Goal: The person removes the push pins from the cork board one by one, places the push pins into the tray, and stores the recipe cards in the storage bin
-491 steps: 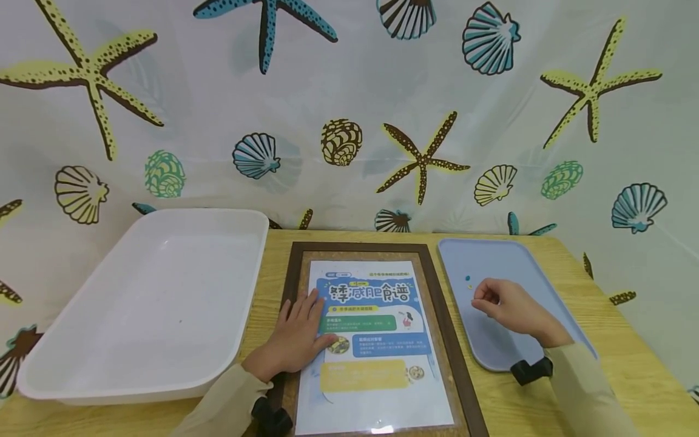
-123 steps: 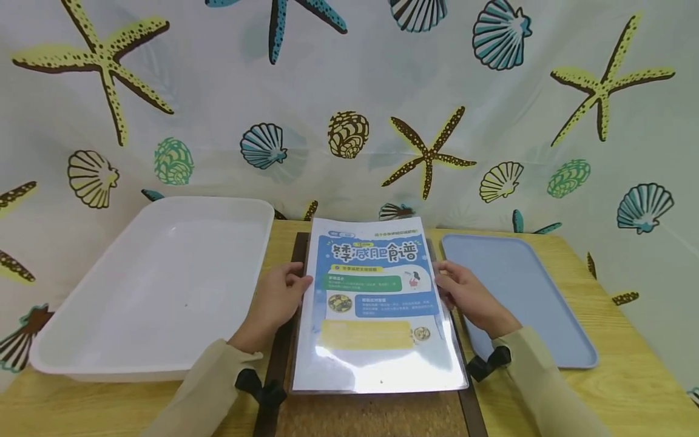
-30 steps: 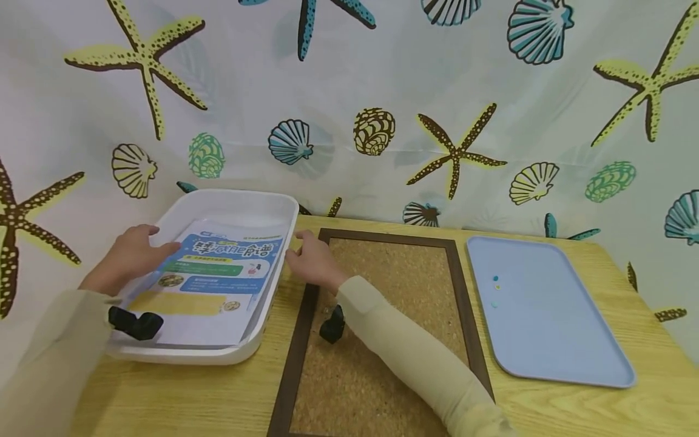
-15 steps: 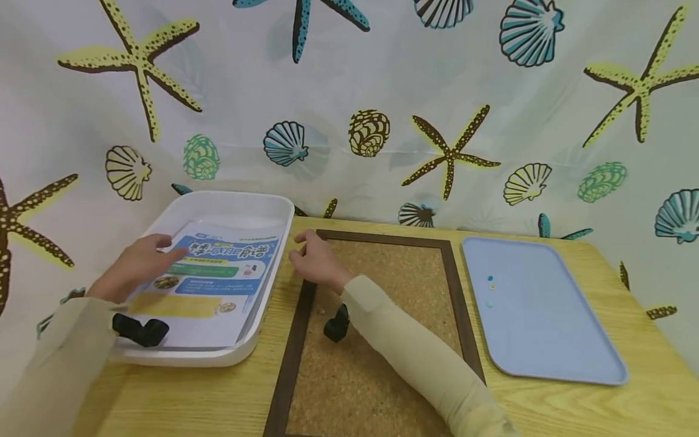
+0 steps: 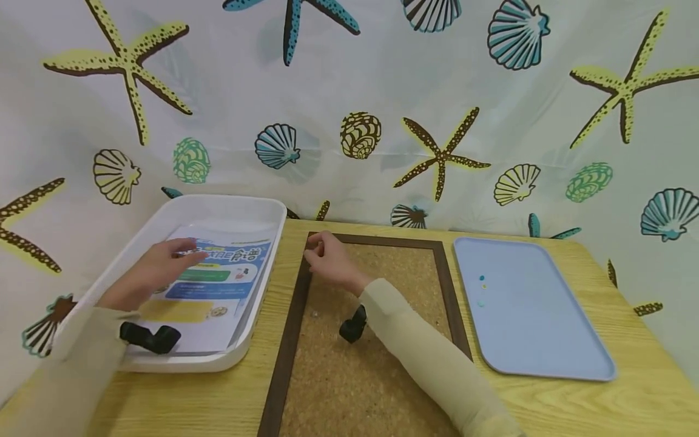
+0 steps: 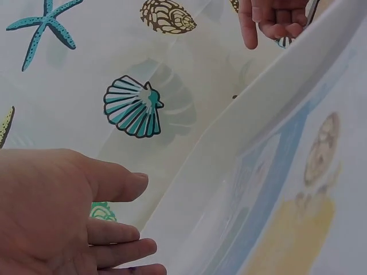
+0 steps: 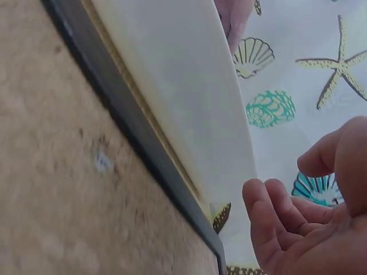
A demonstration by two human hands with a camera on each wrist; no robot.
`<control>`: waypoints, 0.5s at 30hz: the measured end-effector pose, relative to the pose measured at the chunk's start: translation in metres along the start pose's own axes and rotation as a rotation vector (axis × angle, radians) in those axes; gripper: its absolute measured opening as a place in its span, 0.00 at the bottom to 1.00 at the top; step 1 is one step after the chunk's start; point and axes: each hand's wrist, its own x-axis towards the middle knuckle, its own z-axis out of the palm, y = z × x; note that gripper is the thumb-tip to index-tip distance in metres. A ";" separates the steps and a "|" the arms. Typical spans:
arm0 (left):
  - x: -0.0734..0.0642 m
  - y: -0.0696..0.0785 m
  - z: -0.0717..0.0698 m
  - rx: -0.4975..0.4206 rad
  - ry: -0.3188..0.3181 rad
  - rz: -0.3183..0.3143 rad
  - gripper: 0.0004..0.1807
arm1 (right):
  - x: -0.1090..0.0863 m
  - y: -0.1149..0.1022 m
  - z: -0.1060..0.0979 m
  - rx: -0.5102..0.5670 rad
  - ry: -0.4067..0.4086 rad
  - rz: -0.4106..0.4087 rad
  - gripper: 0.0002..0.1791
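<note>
A laminated poster (image 5: pixel 204 297) with blue, green and yellow panels lies in a white plastic tub (image 5: pixel 275 243). My left hand (image 5: pixel 155 270) hovers over the poster's left side, fingers loosely extended and holding nothing; the left wrist view shows its thumb and fingers (image 6: pixel 123 249) apart. Over the top left corner of a brown-framed cork board (image 5: pixel 377 364) is my right hand (image 5: pixel 335 262), its fingers loosely bent around nothing. In the right wrist view the thumb and fingers (image 7: pixel 261 212) of that hand are apart, with the cork and frame beside them.
A blue tray (image 5: pixel 537 321) stands right of the board. On it lie a blue bit (image 5: pixel 482 278), a yellowish bit (image 5: pixel 483 286) and a mint bit (image 5: pixel 481 303), too small to identify. A shell-and-starfish curtain (image 5: pixel 327 91) hangs behind the wooden table (image 5: pixel 180 403).
The poster went from the cork board, carried by both hands, into the tub. Small bits now lie on the tray. Lately my right hand moved from beside the tub to the board's corner.
</note>
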 end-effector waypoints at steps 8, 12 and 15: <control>0.002 0.019 0.019 0.001 -0.035 0.044 0.49 | -0.011 0.013 -0.019 0.043 0.011 0.018 0.22; 0.000 0.028 0.027 -0.017 -0.060 0.052 0.53 | -0.020 0.020 -0.030 0.044 0.035 0.027 0.21; -0.002 0.033 0.031 -0.020 -0.091 0.092 0.57 | -0.027 0.025 -0.040 0.058 0.033 0.043 0.22</control>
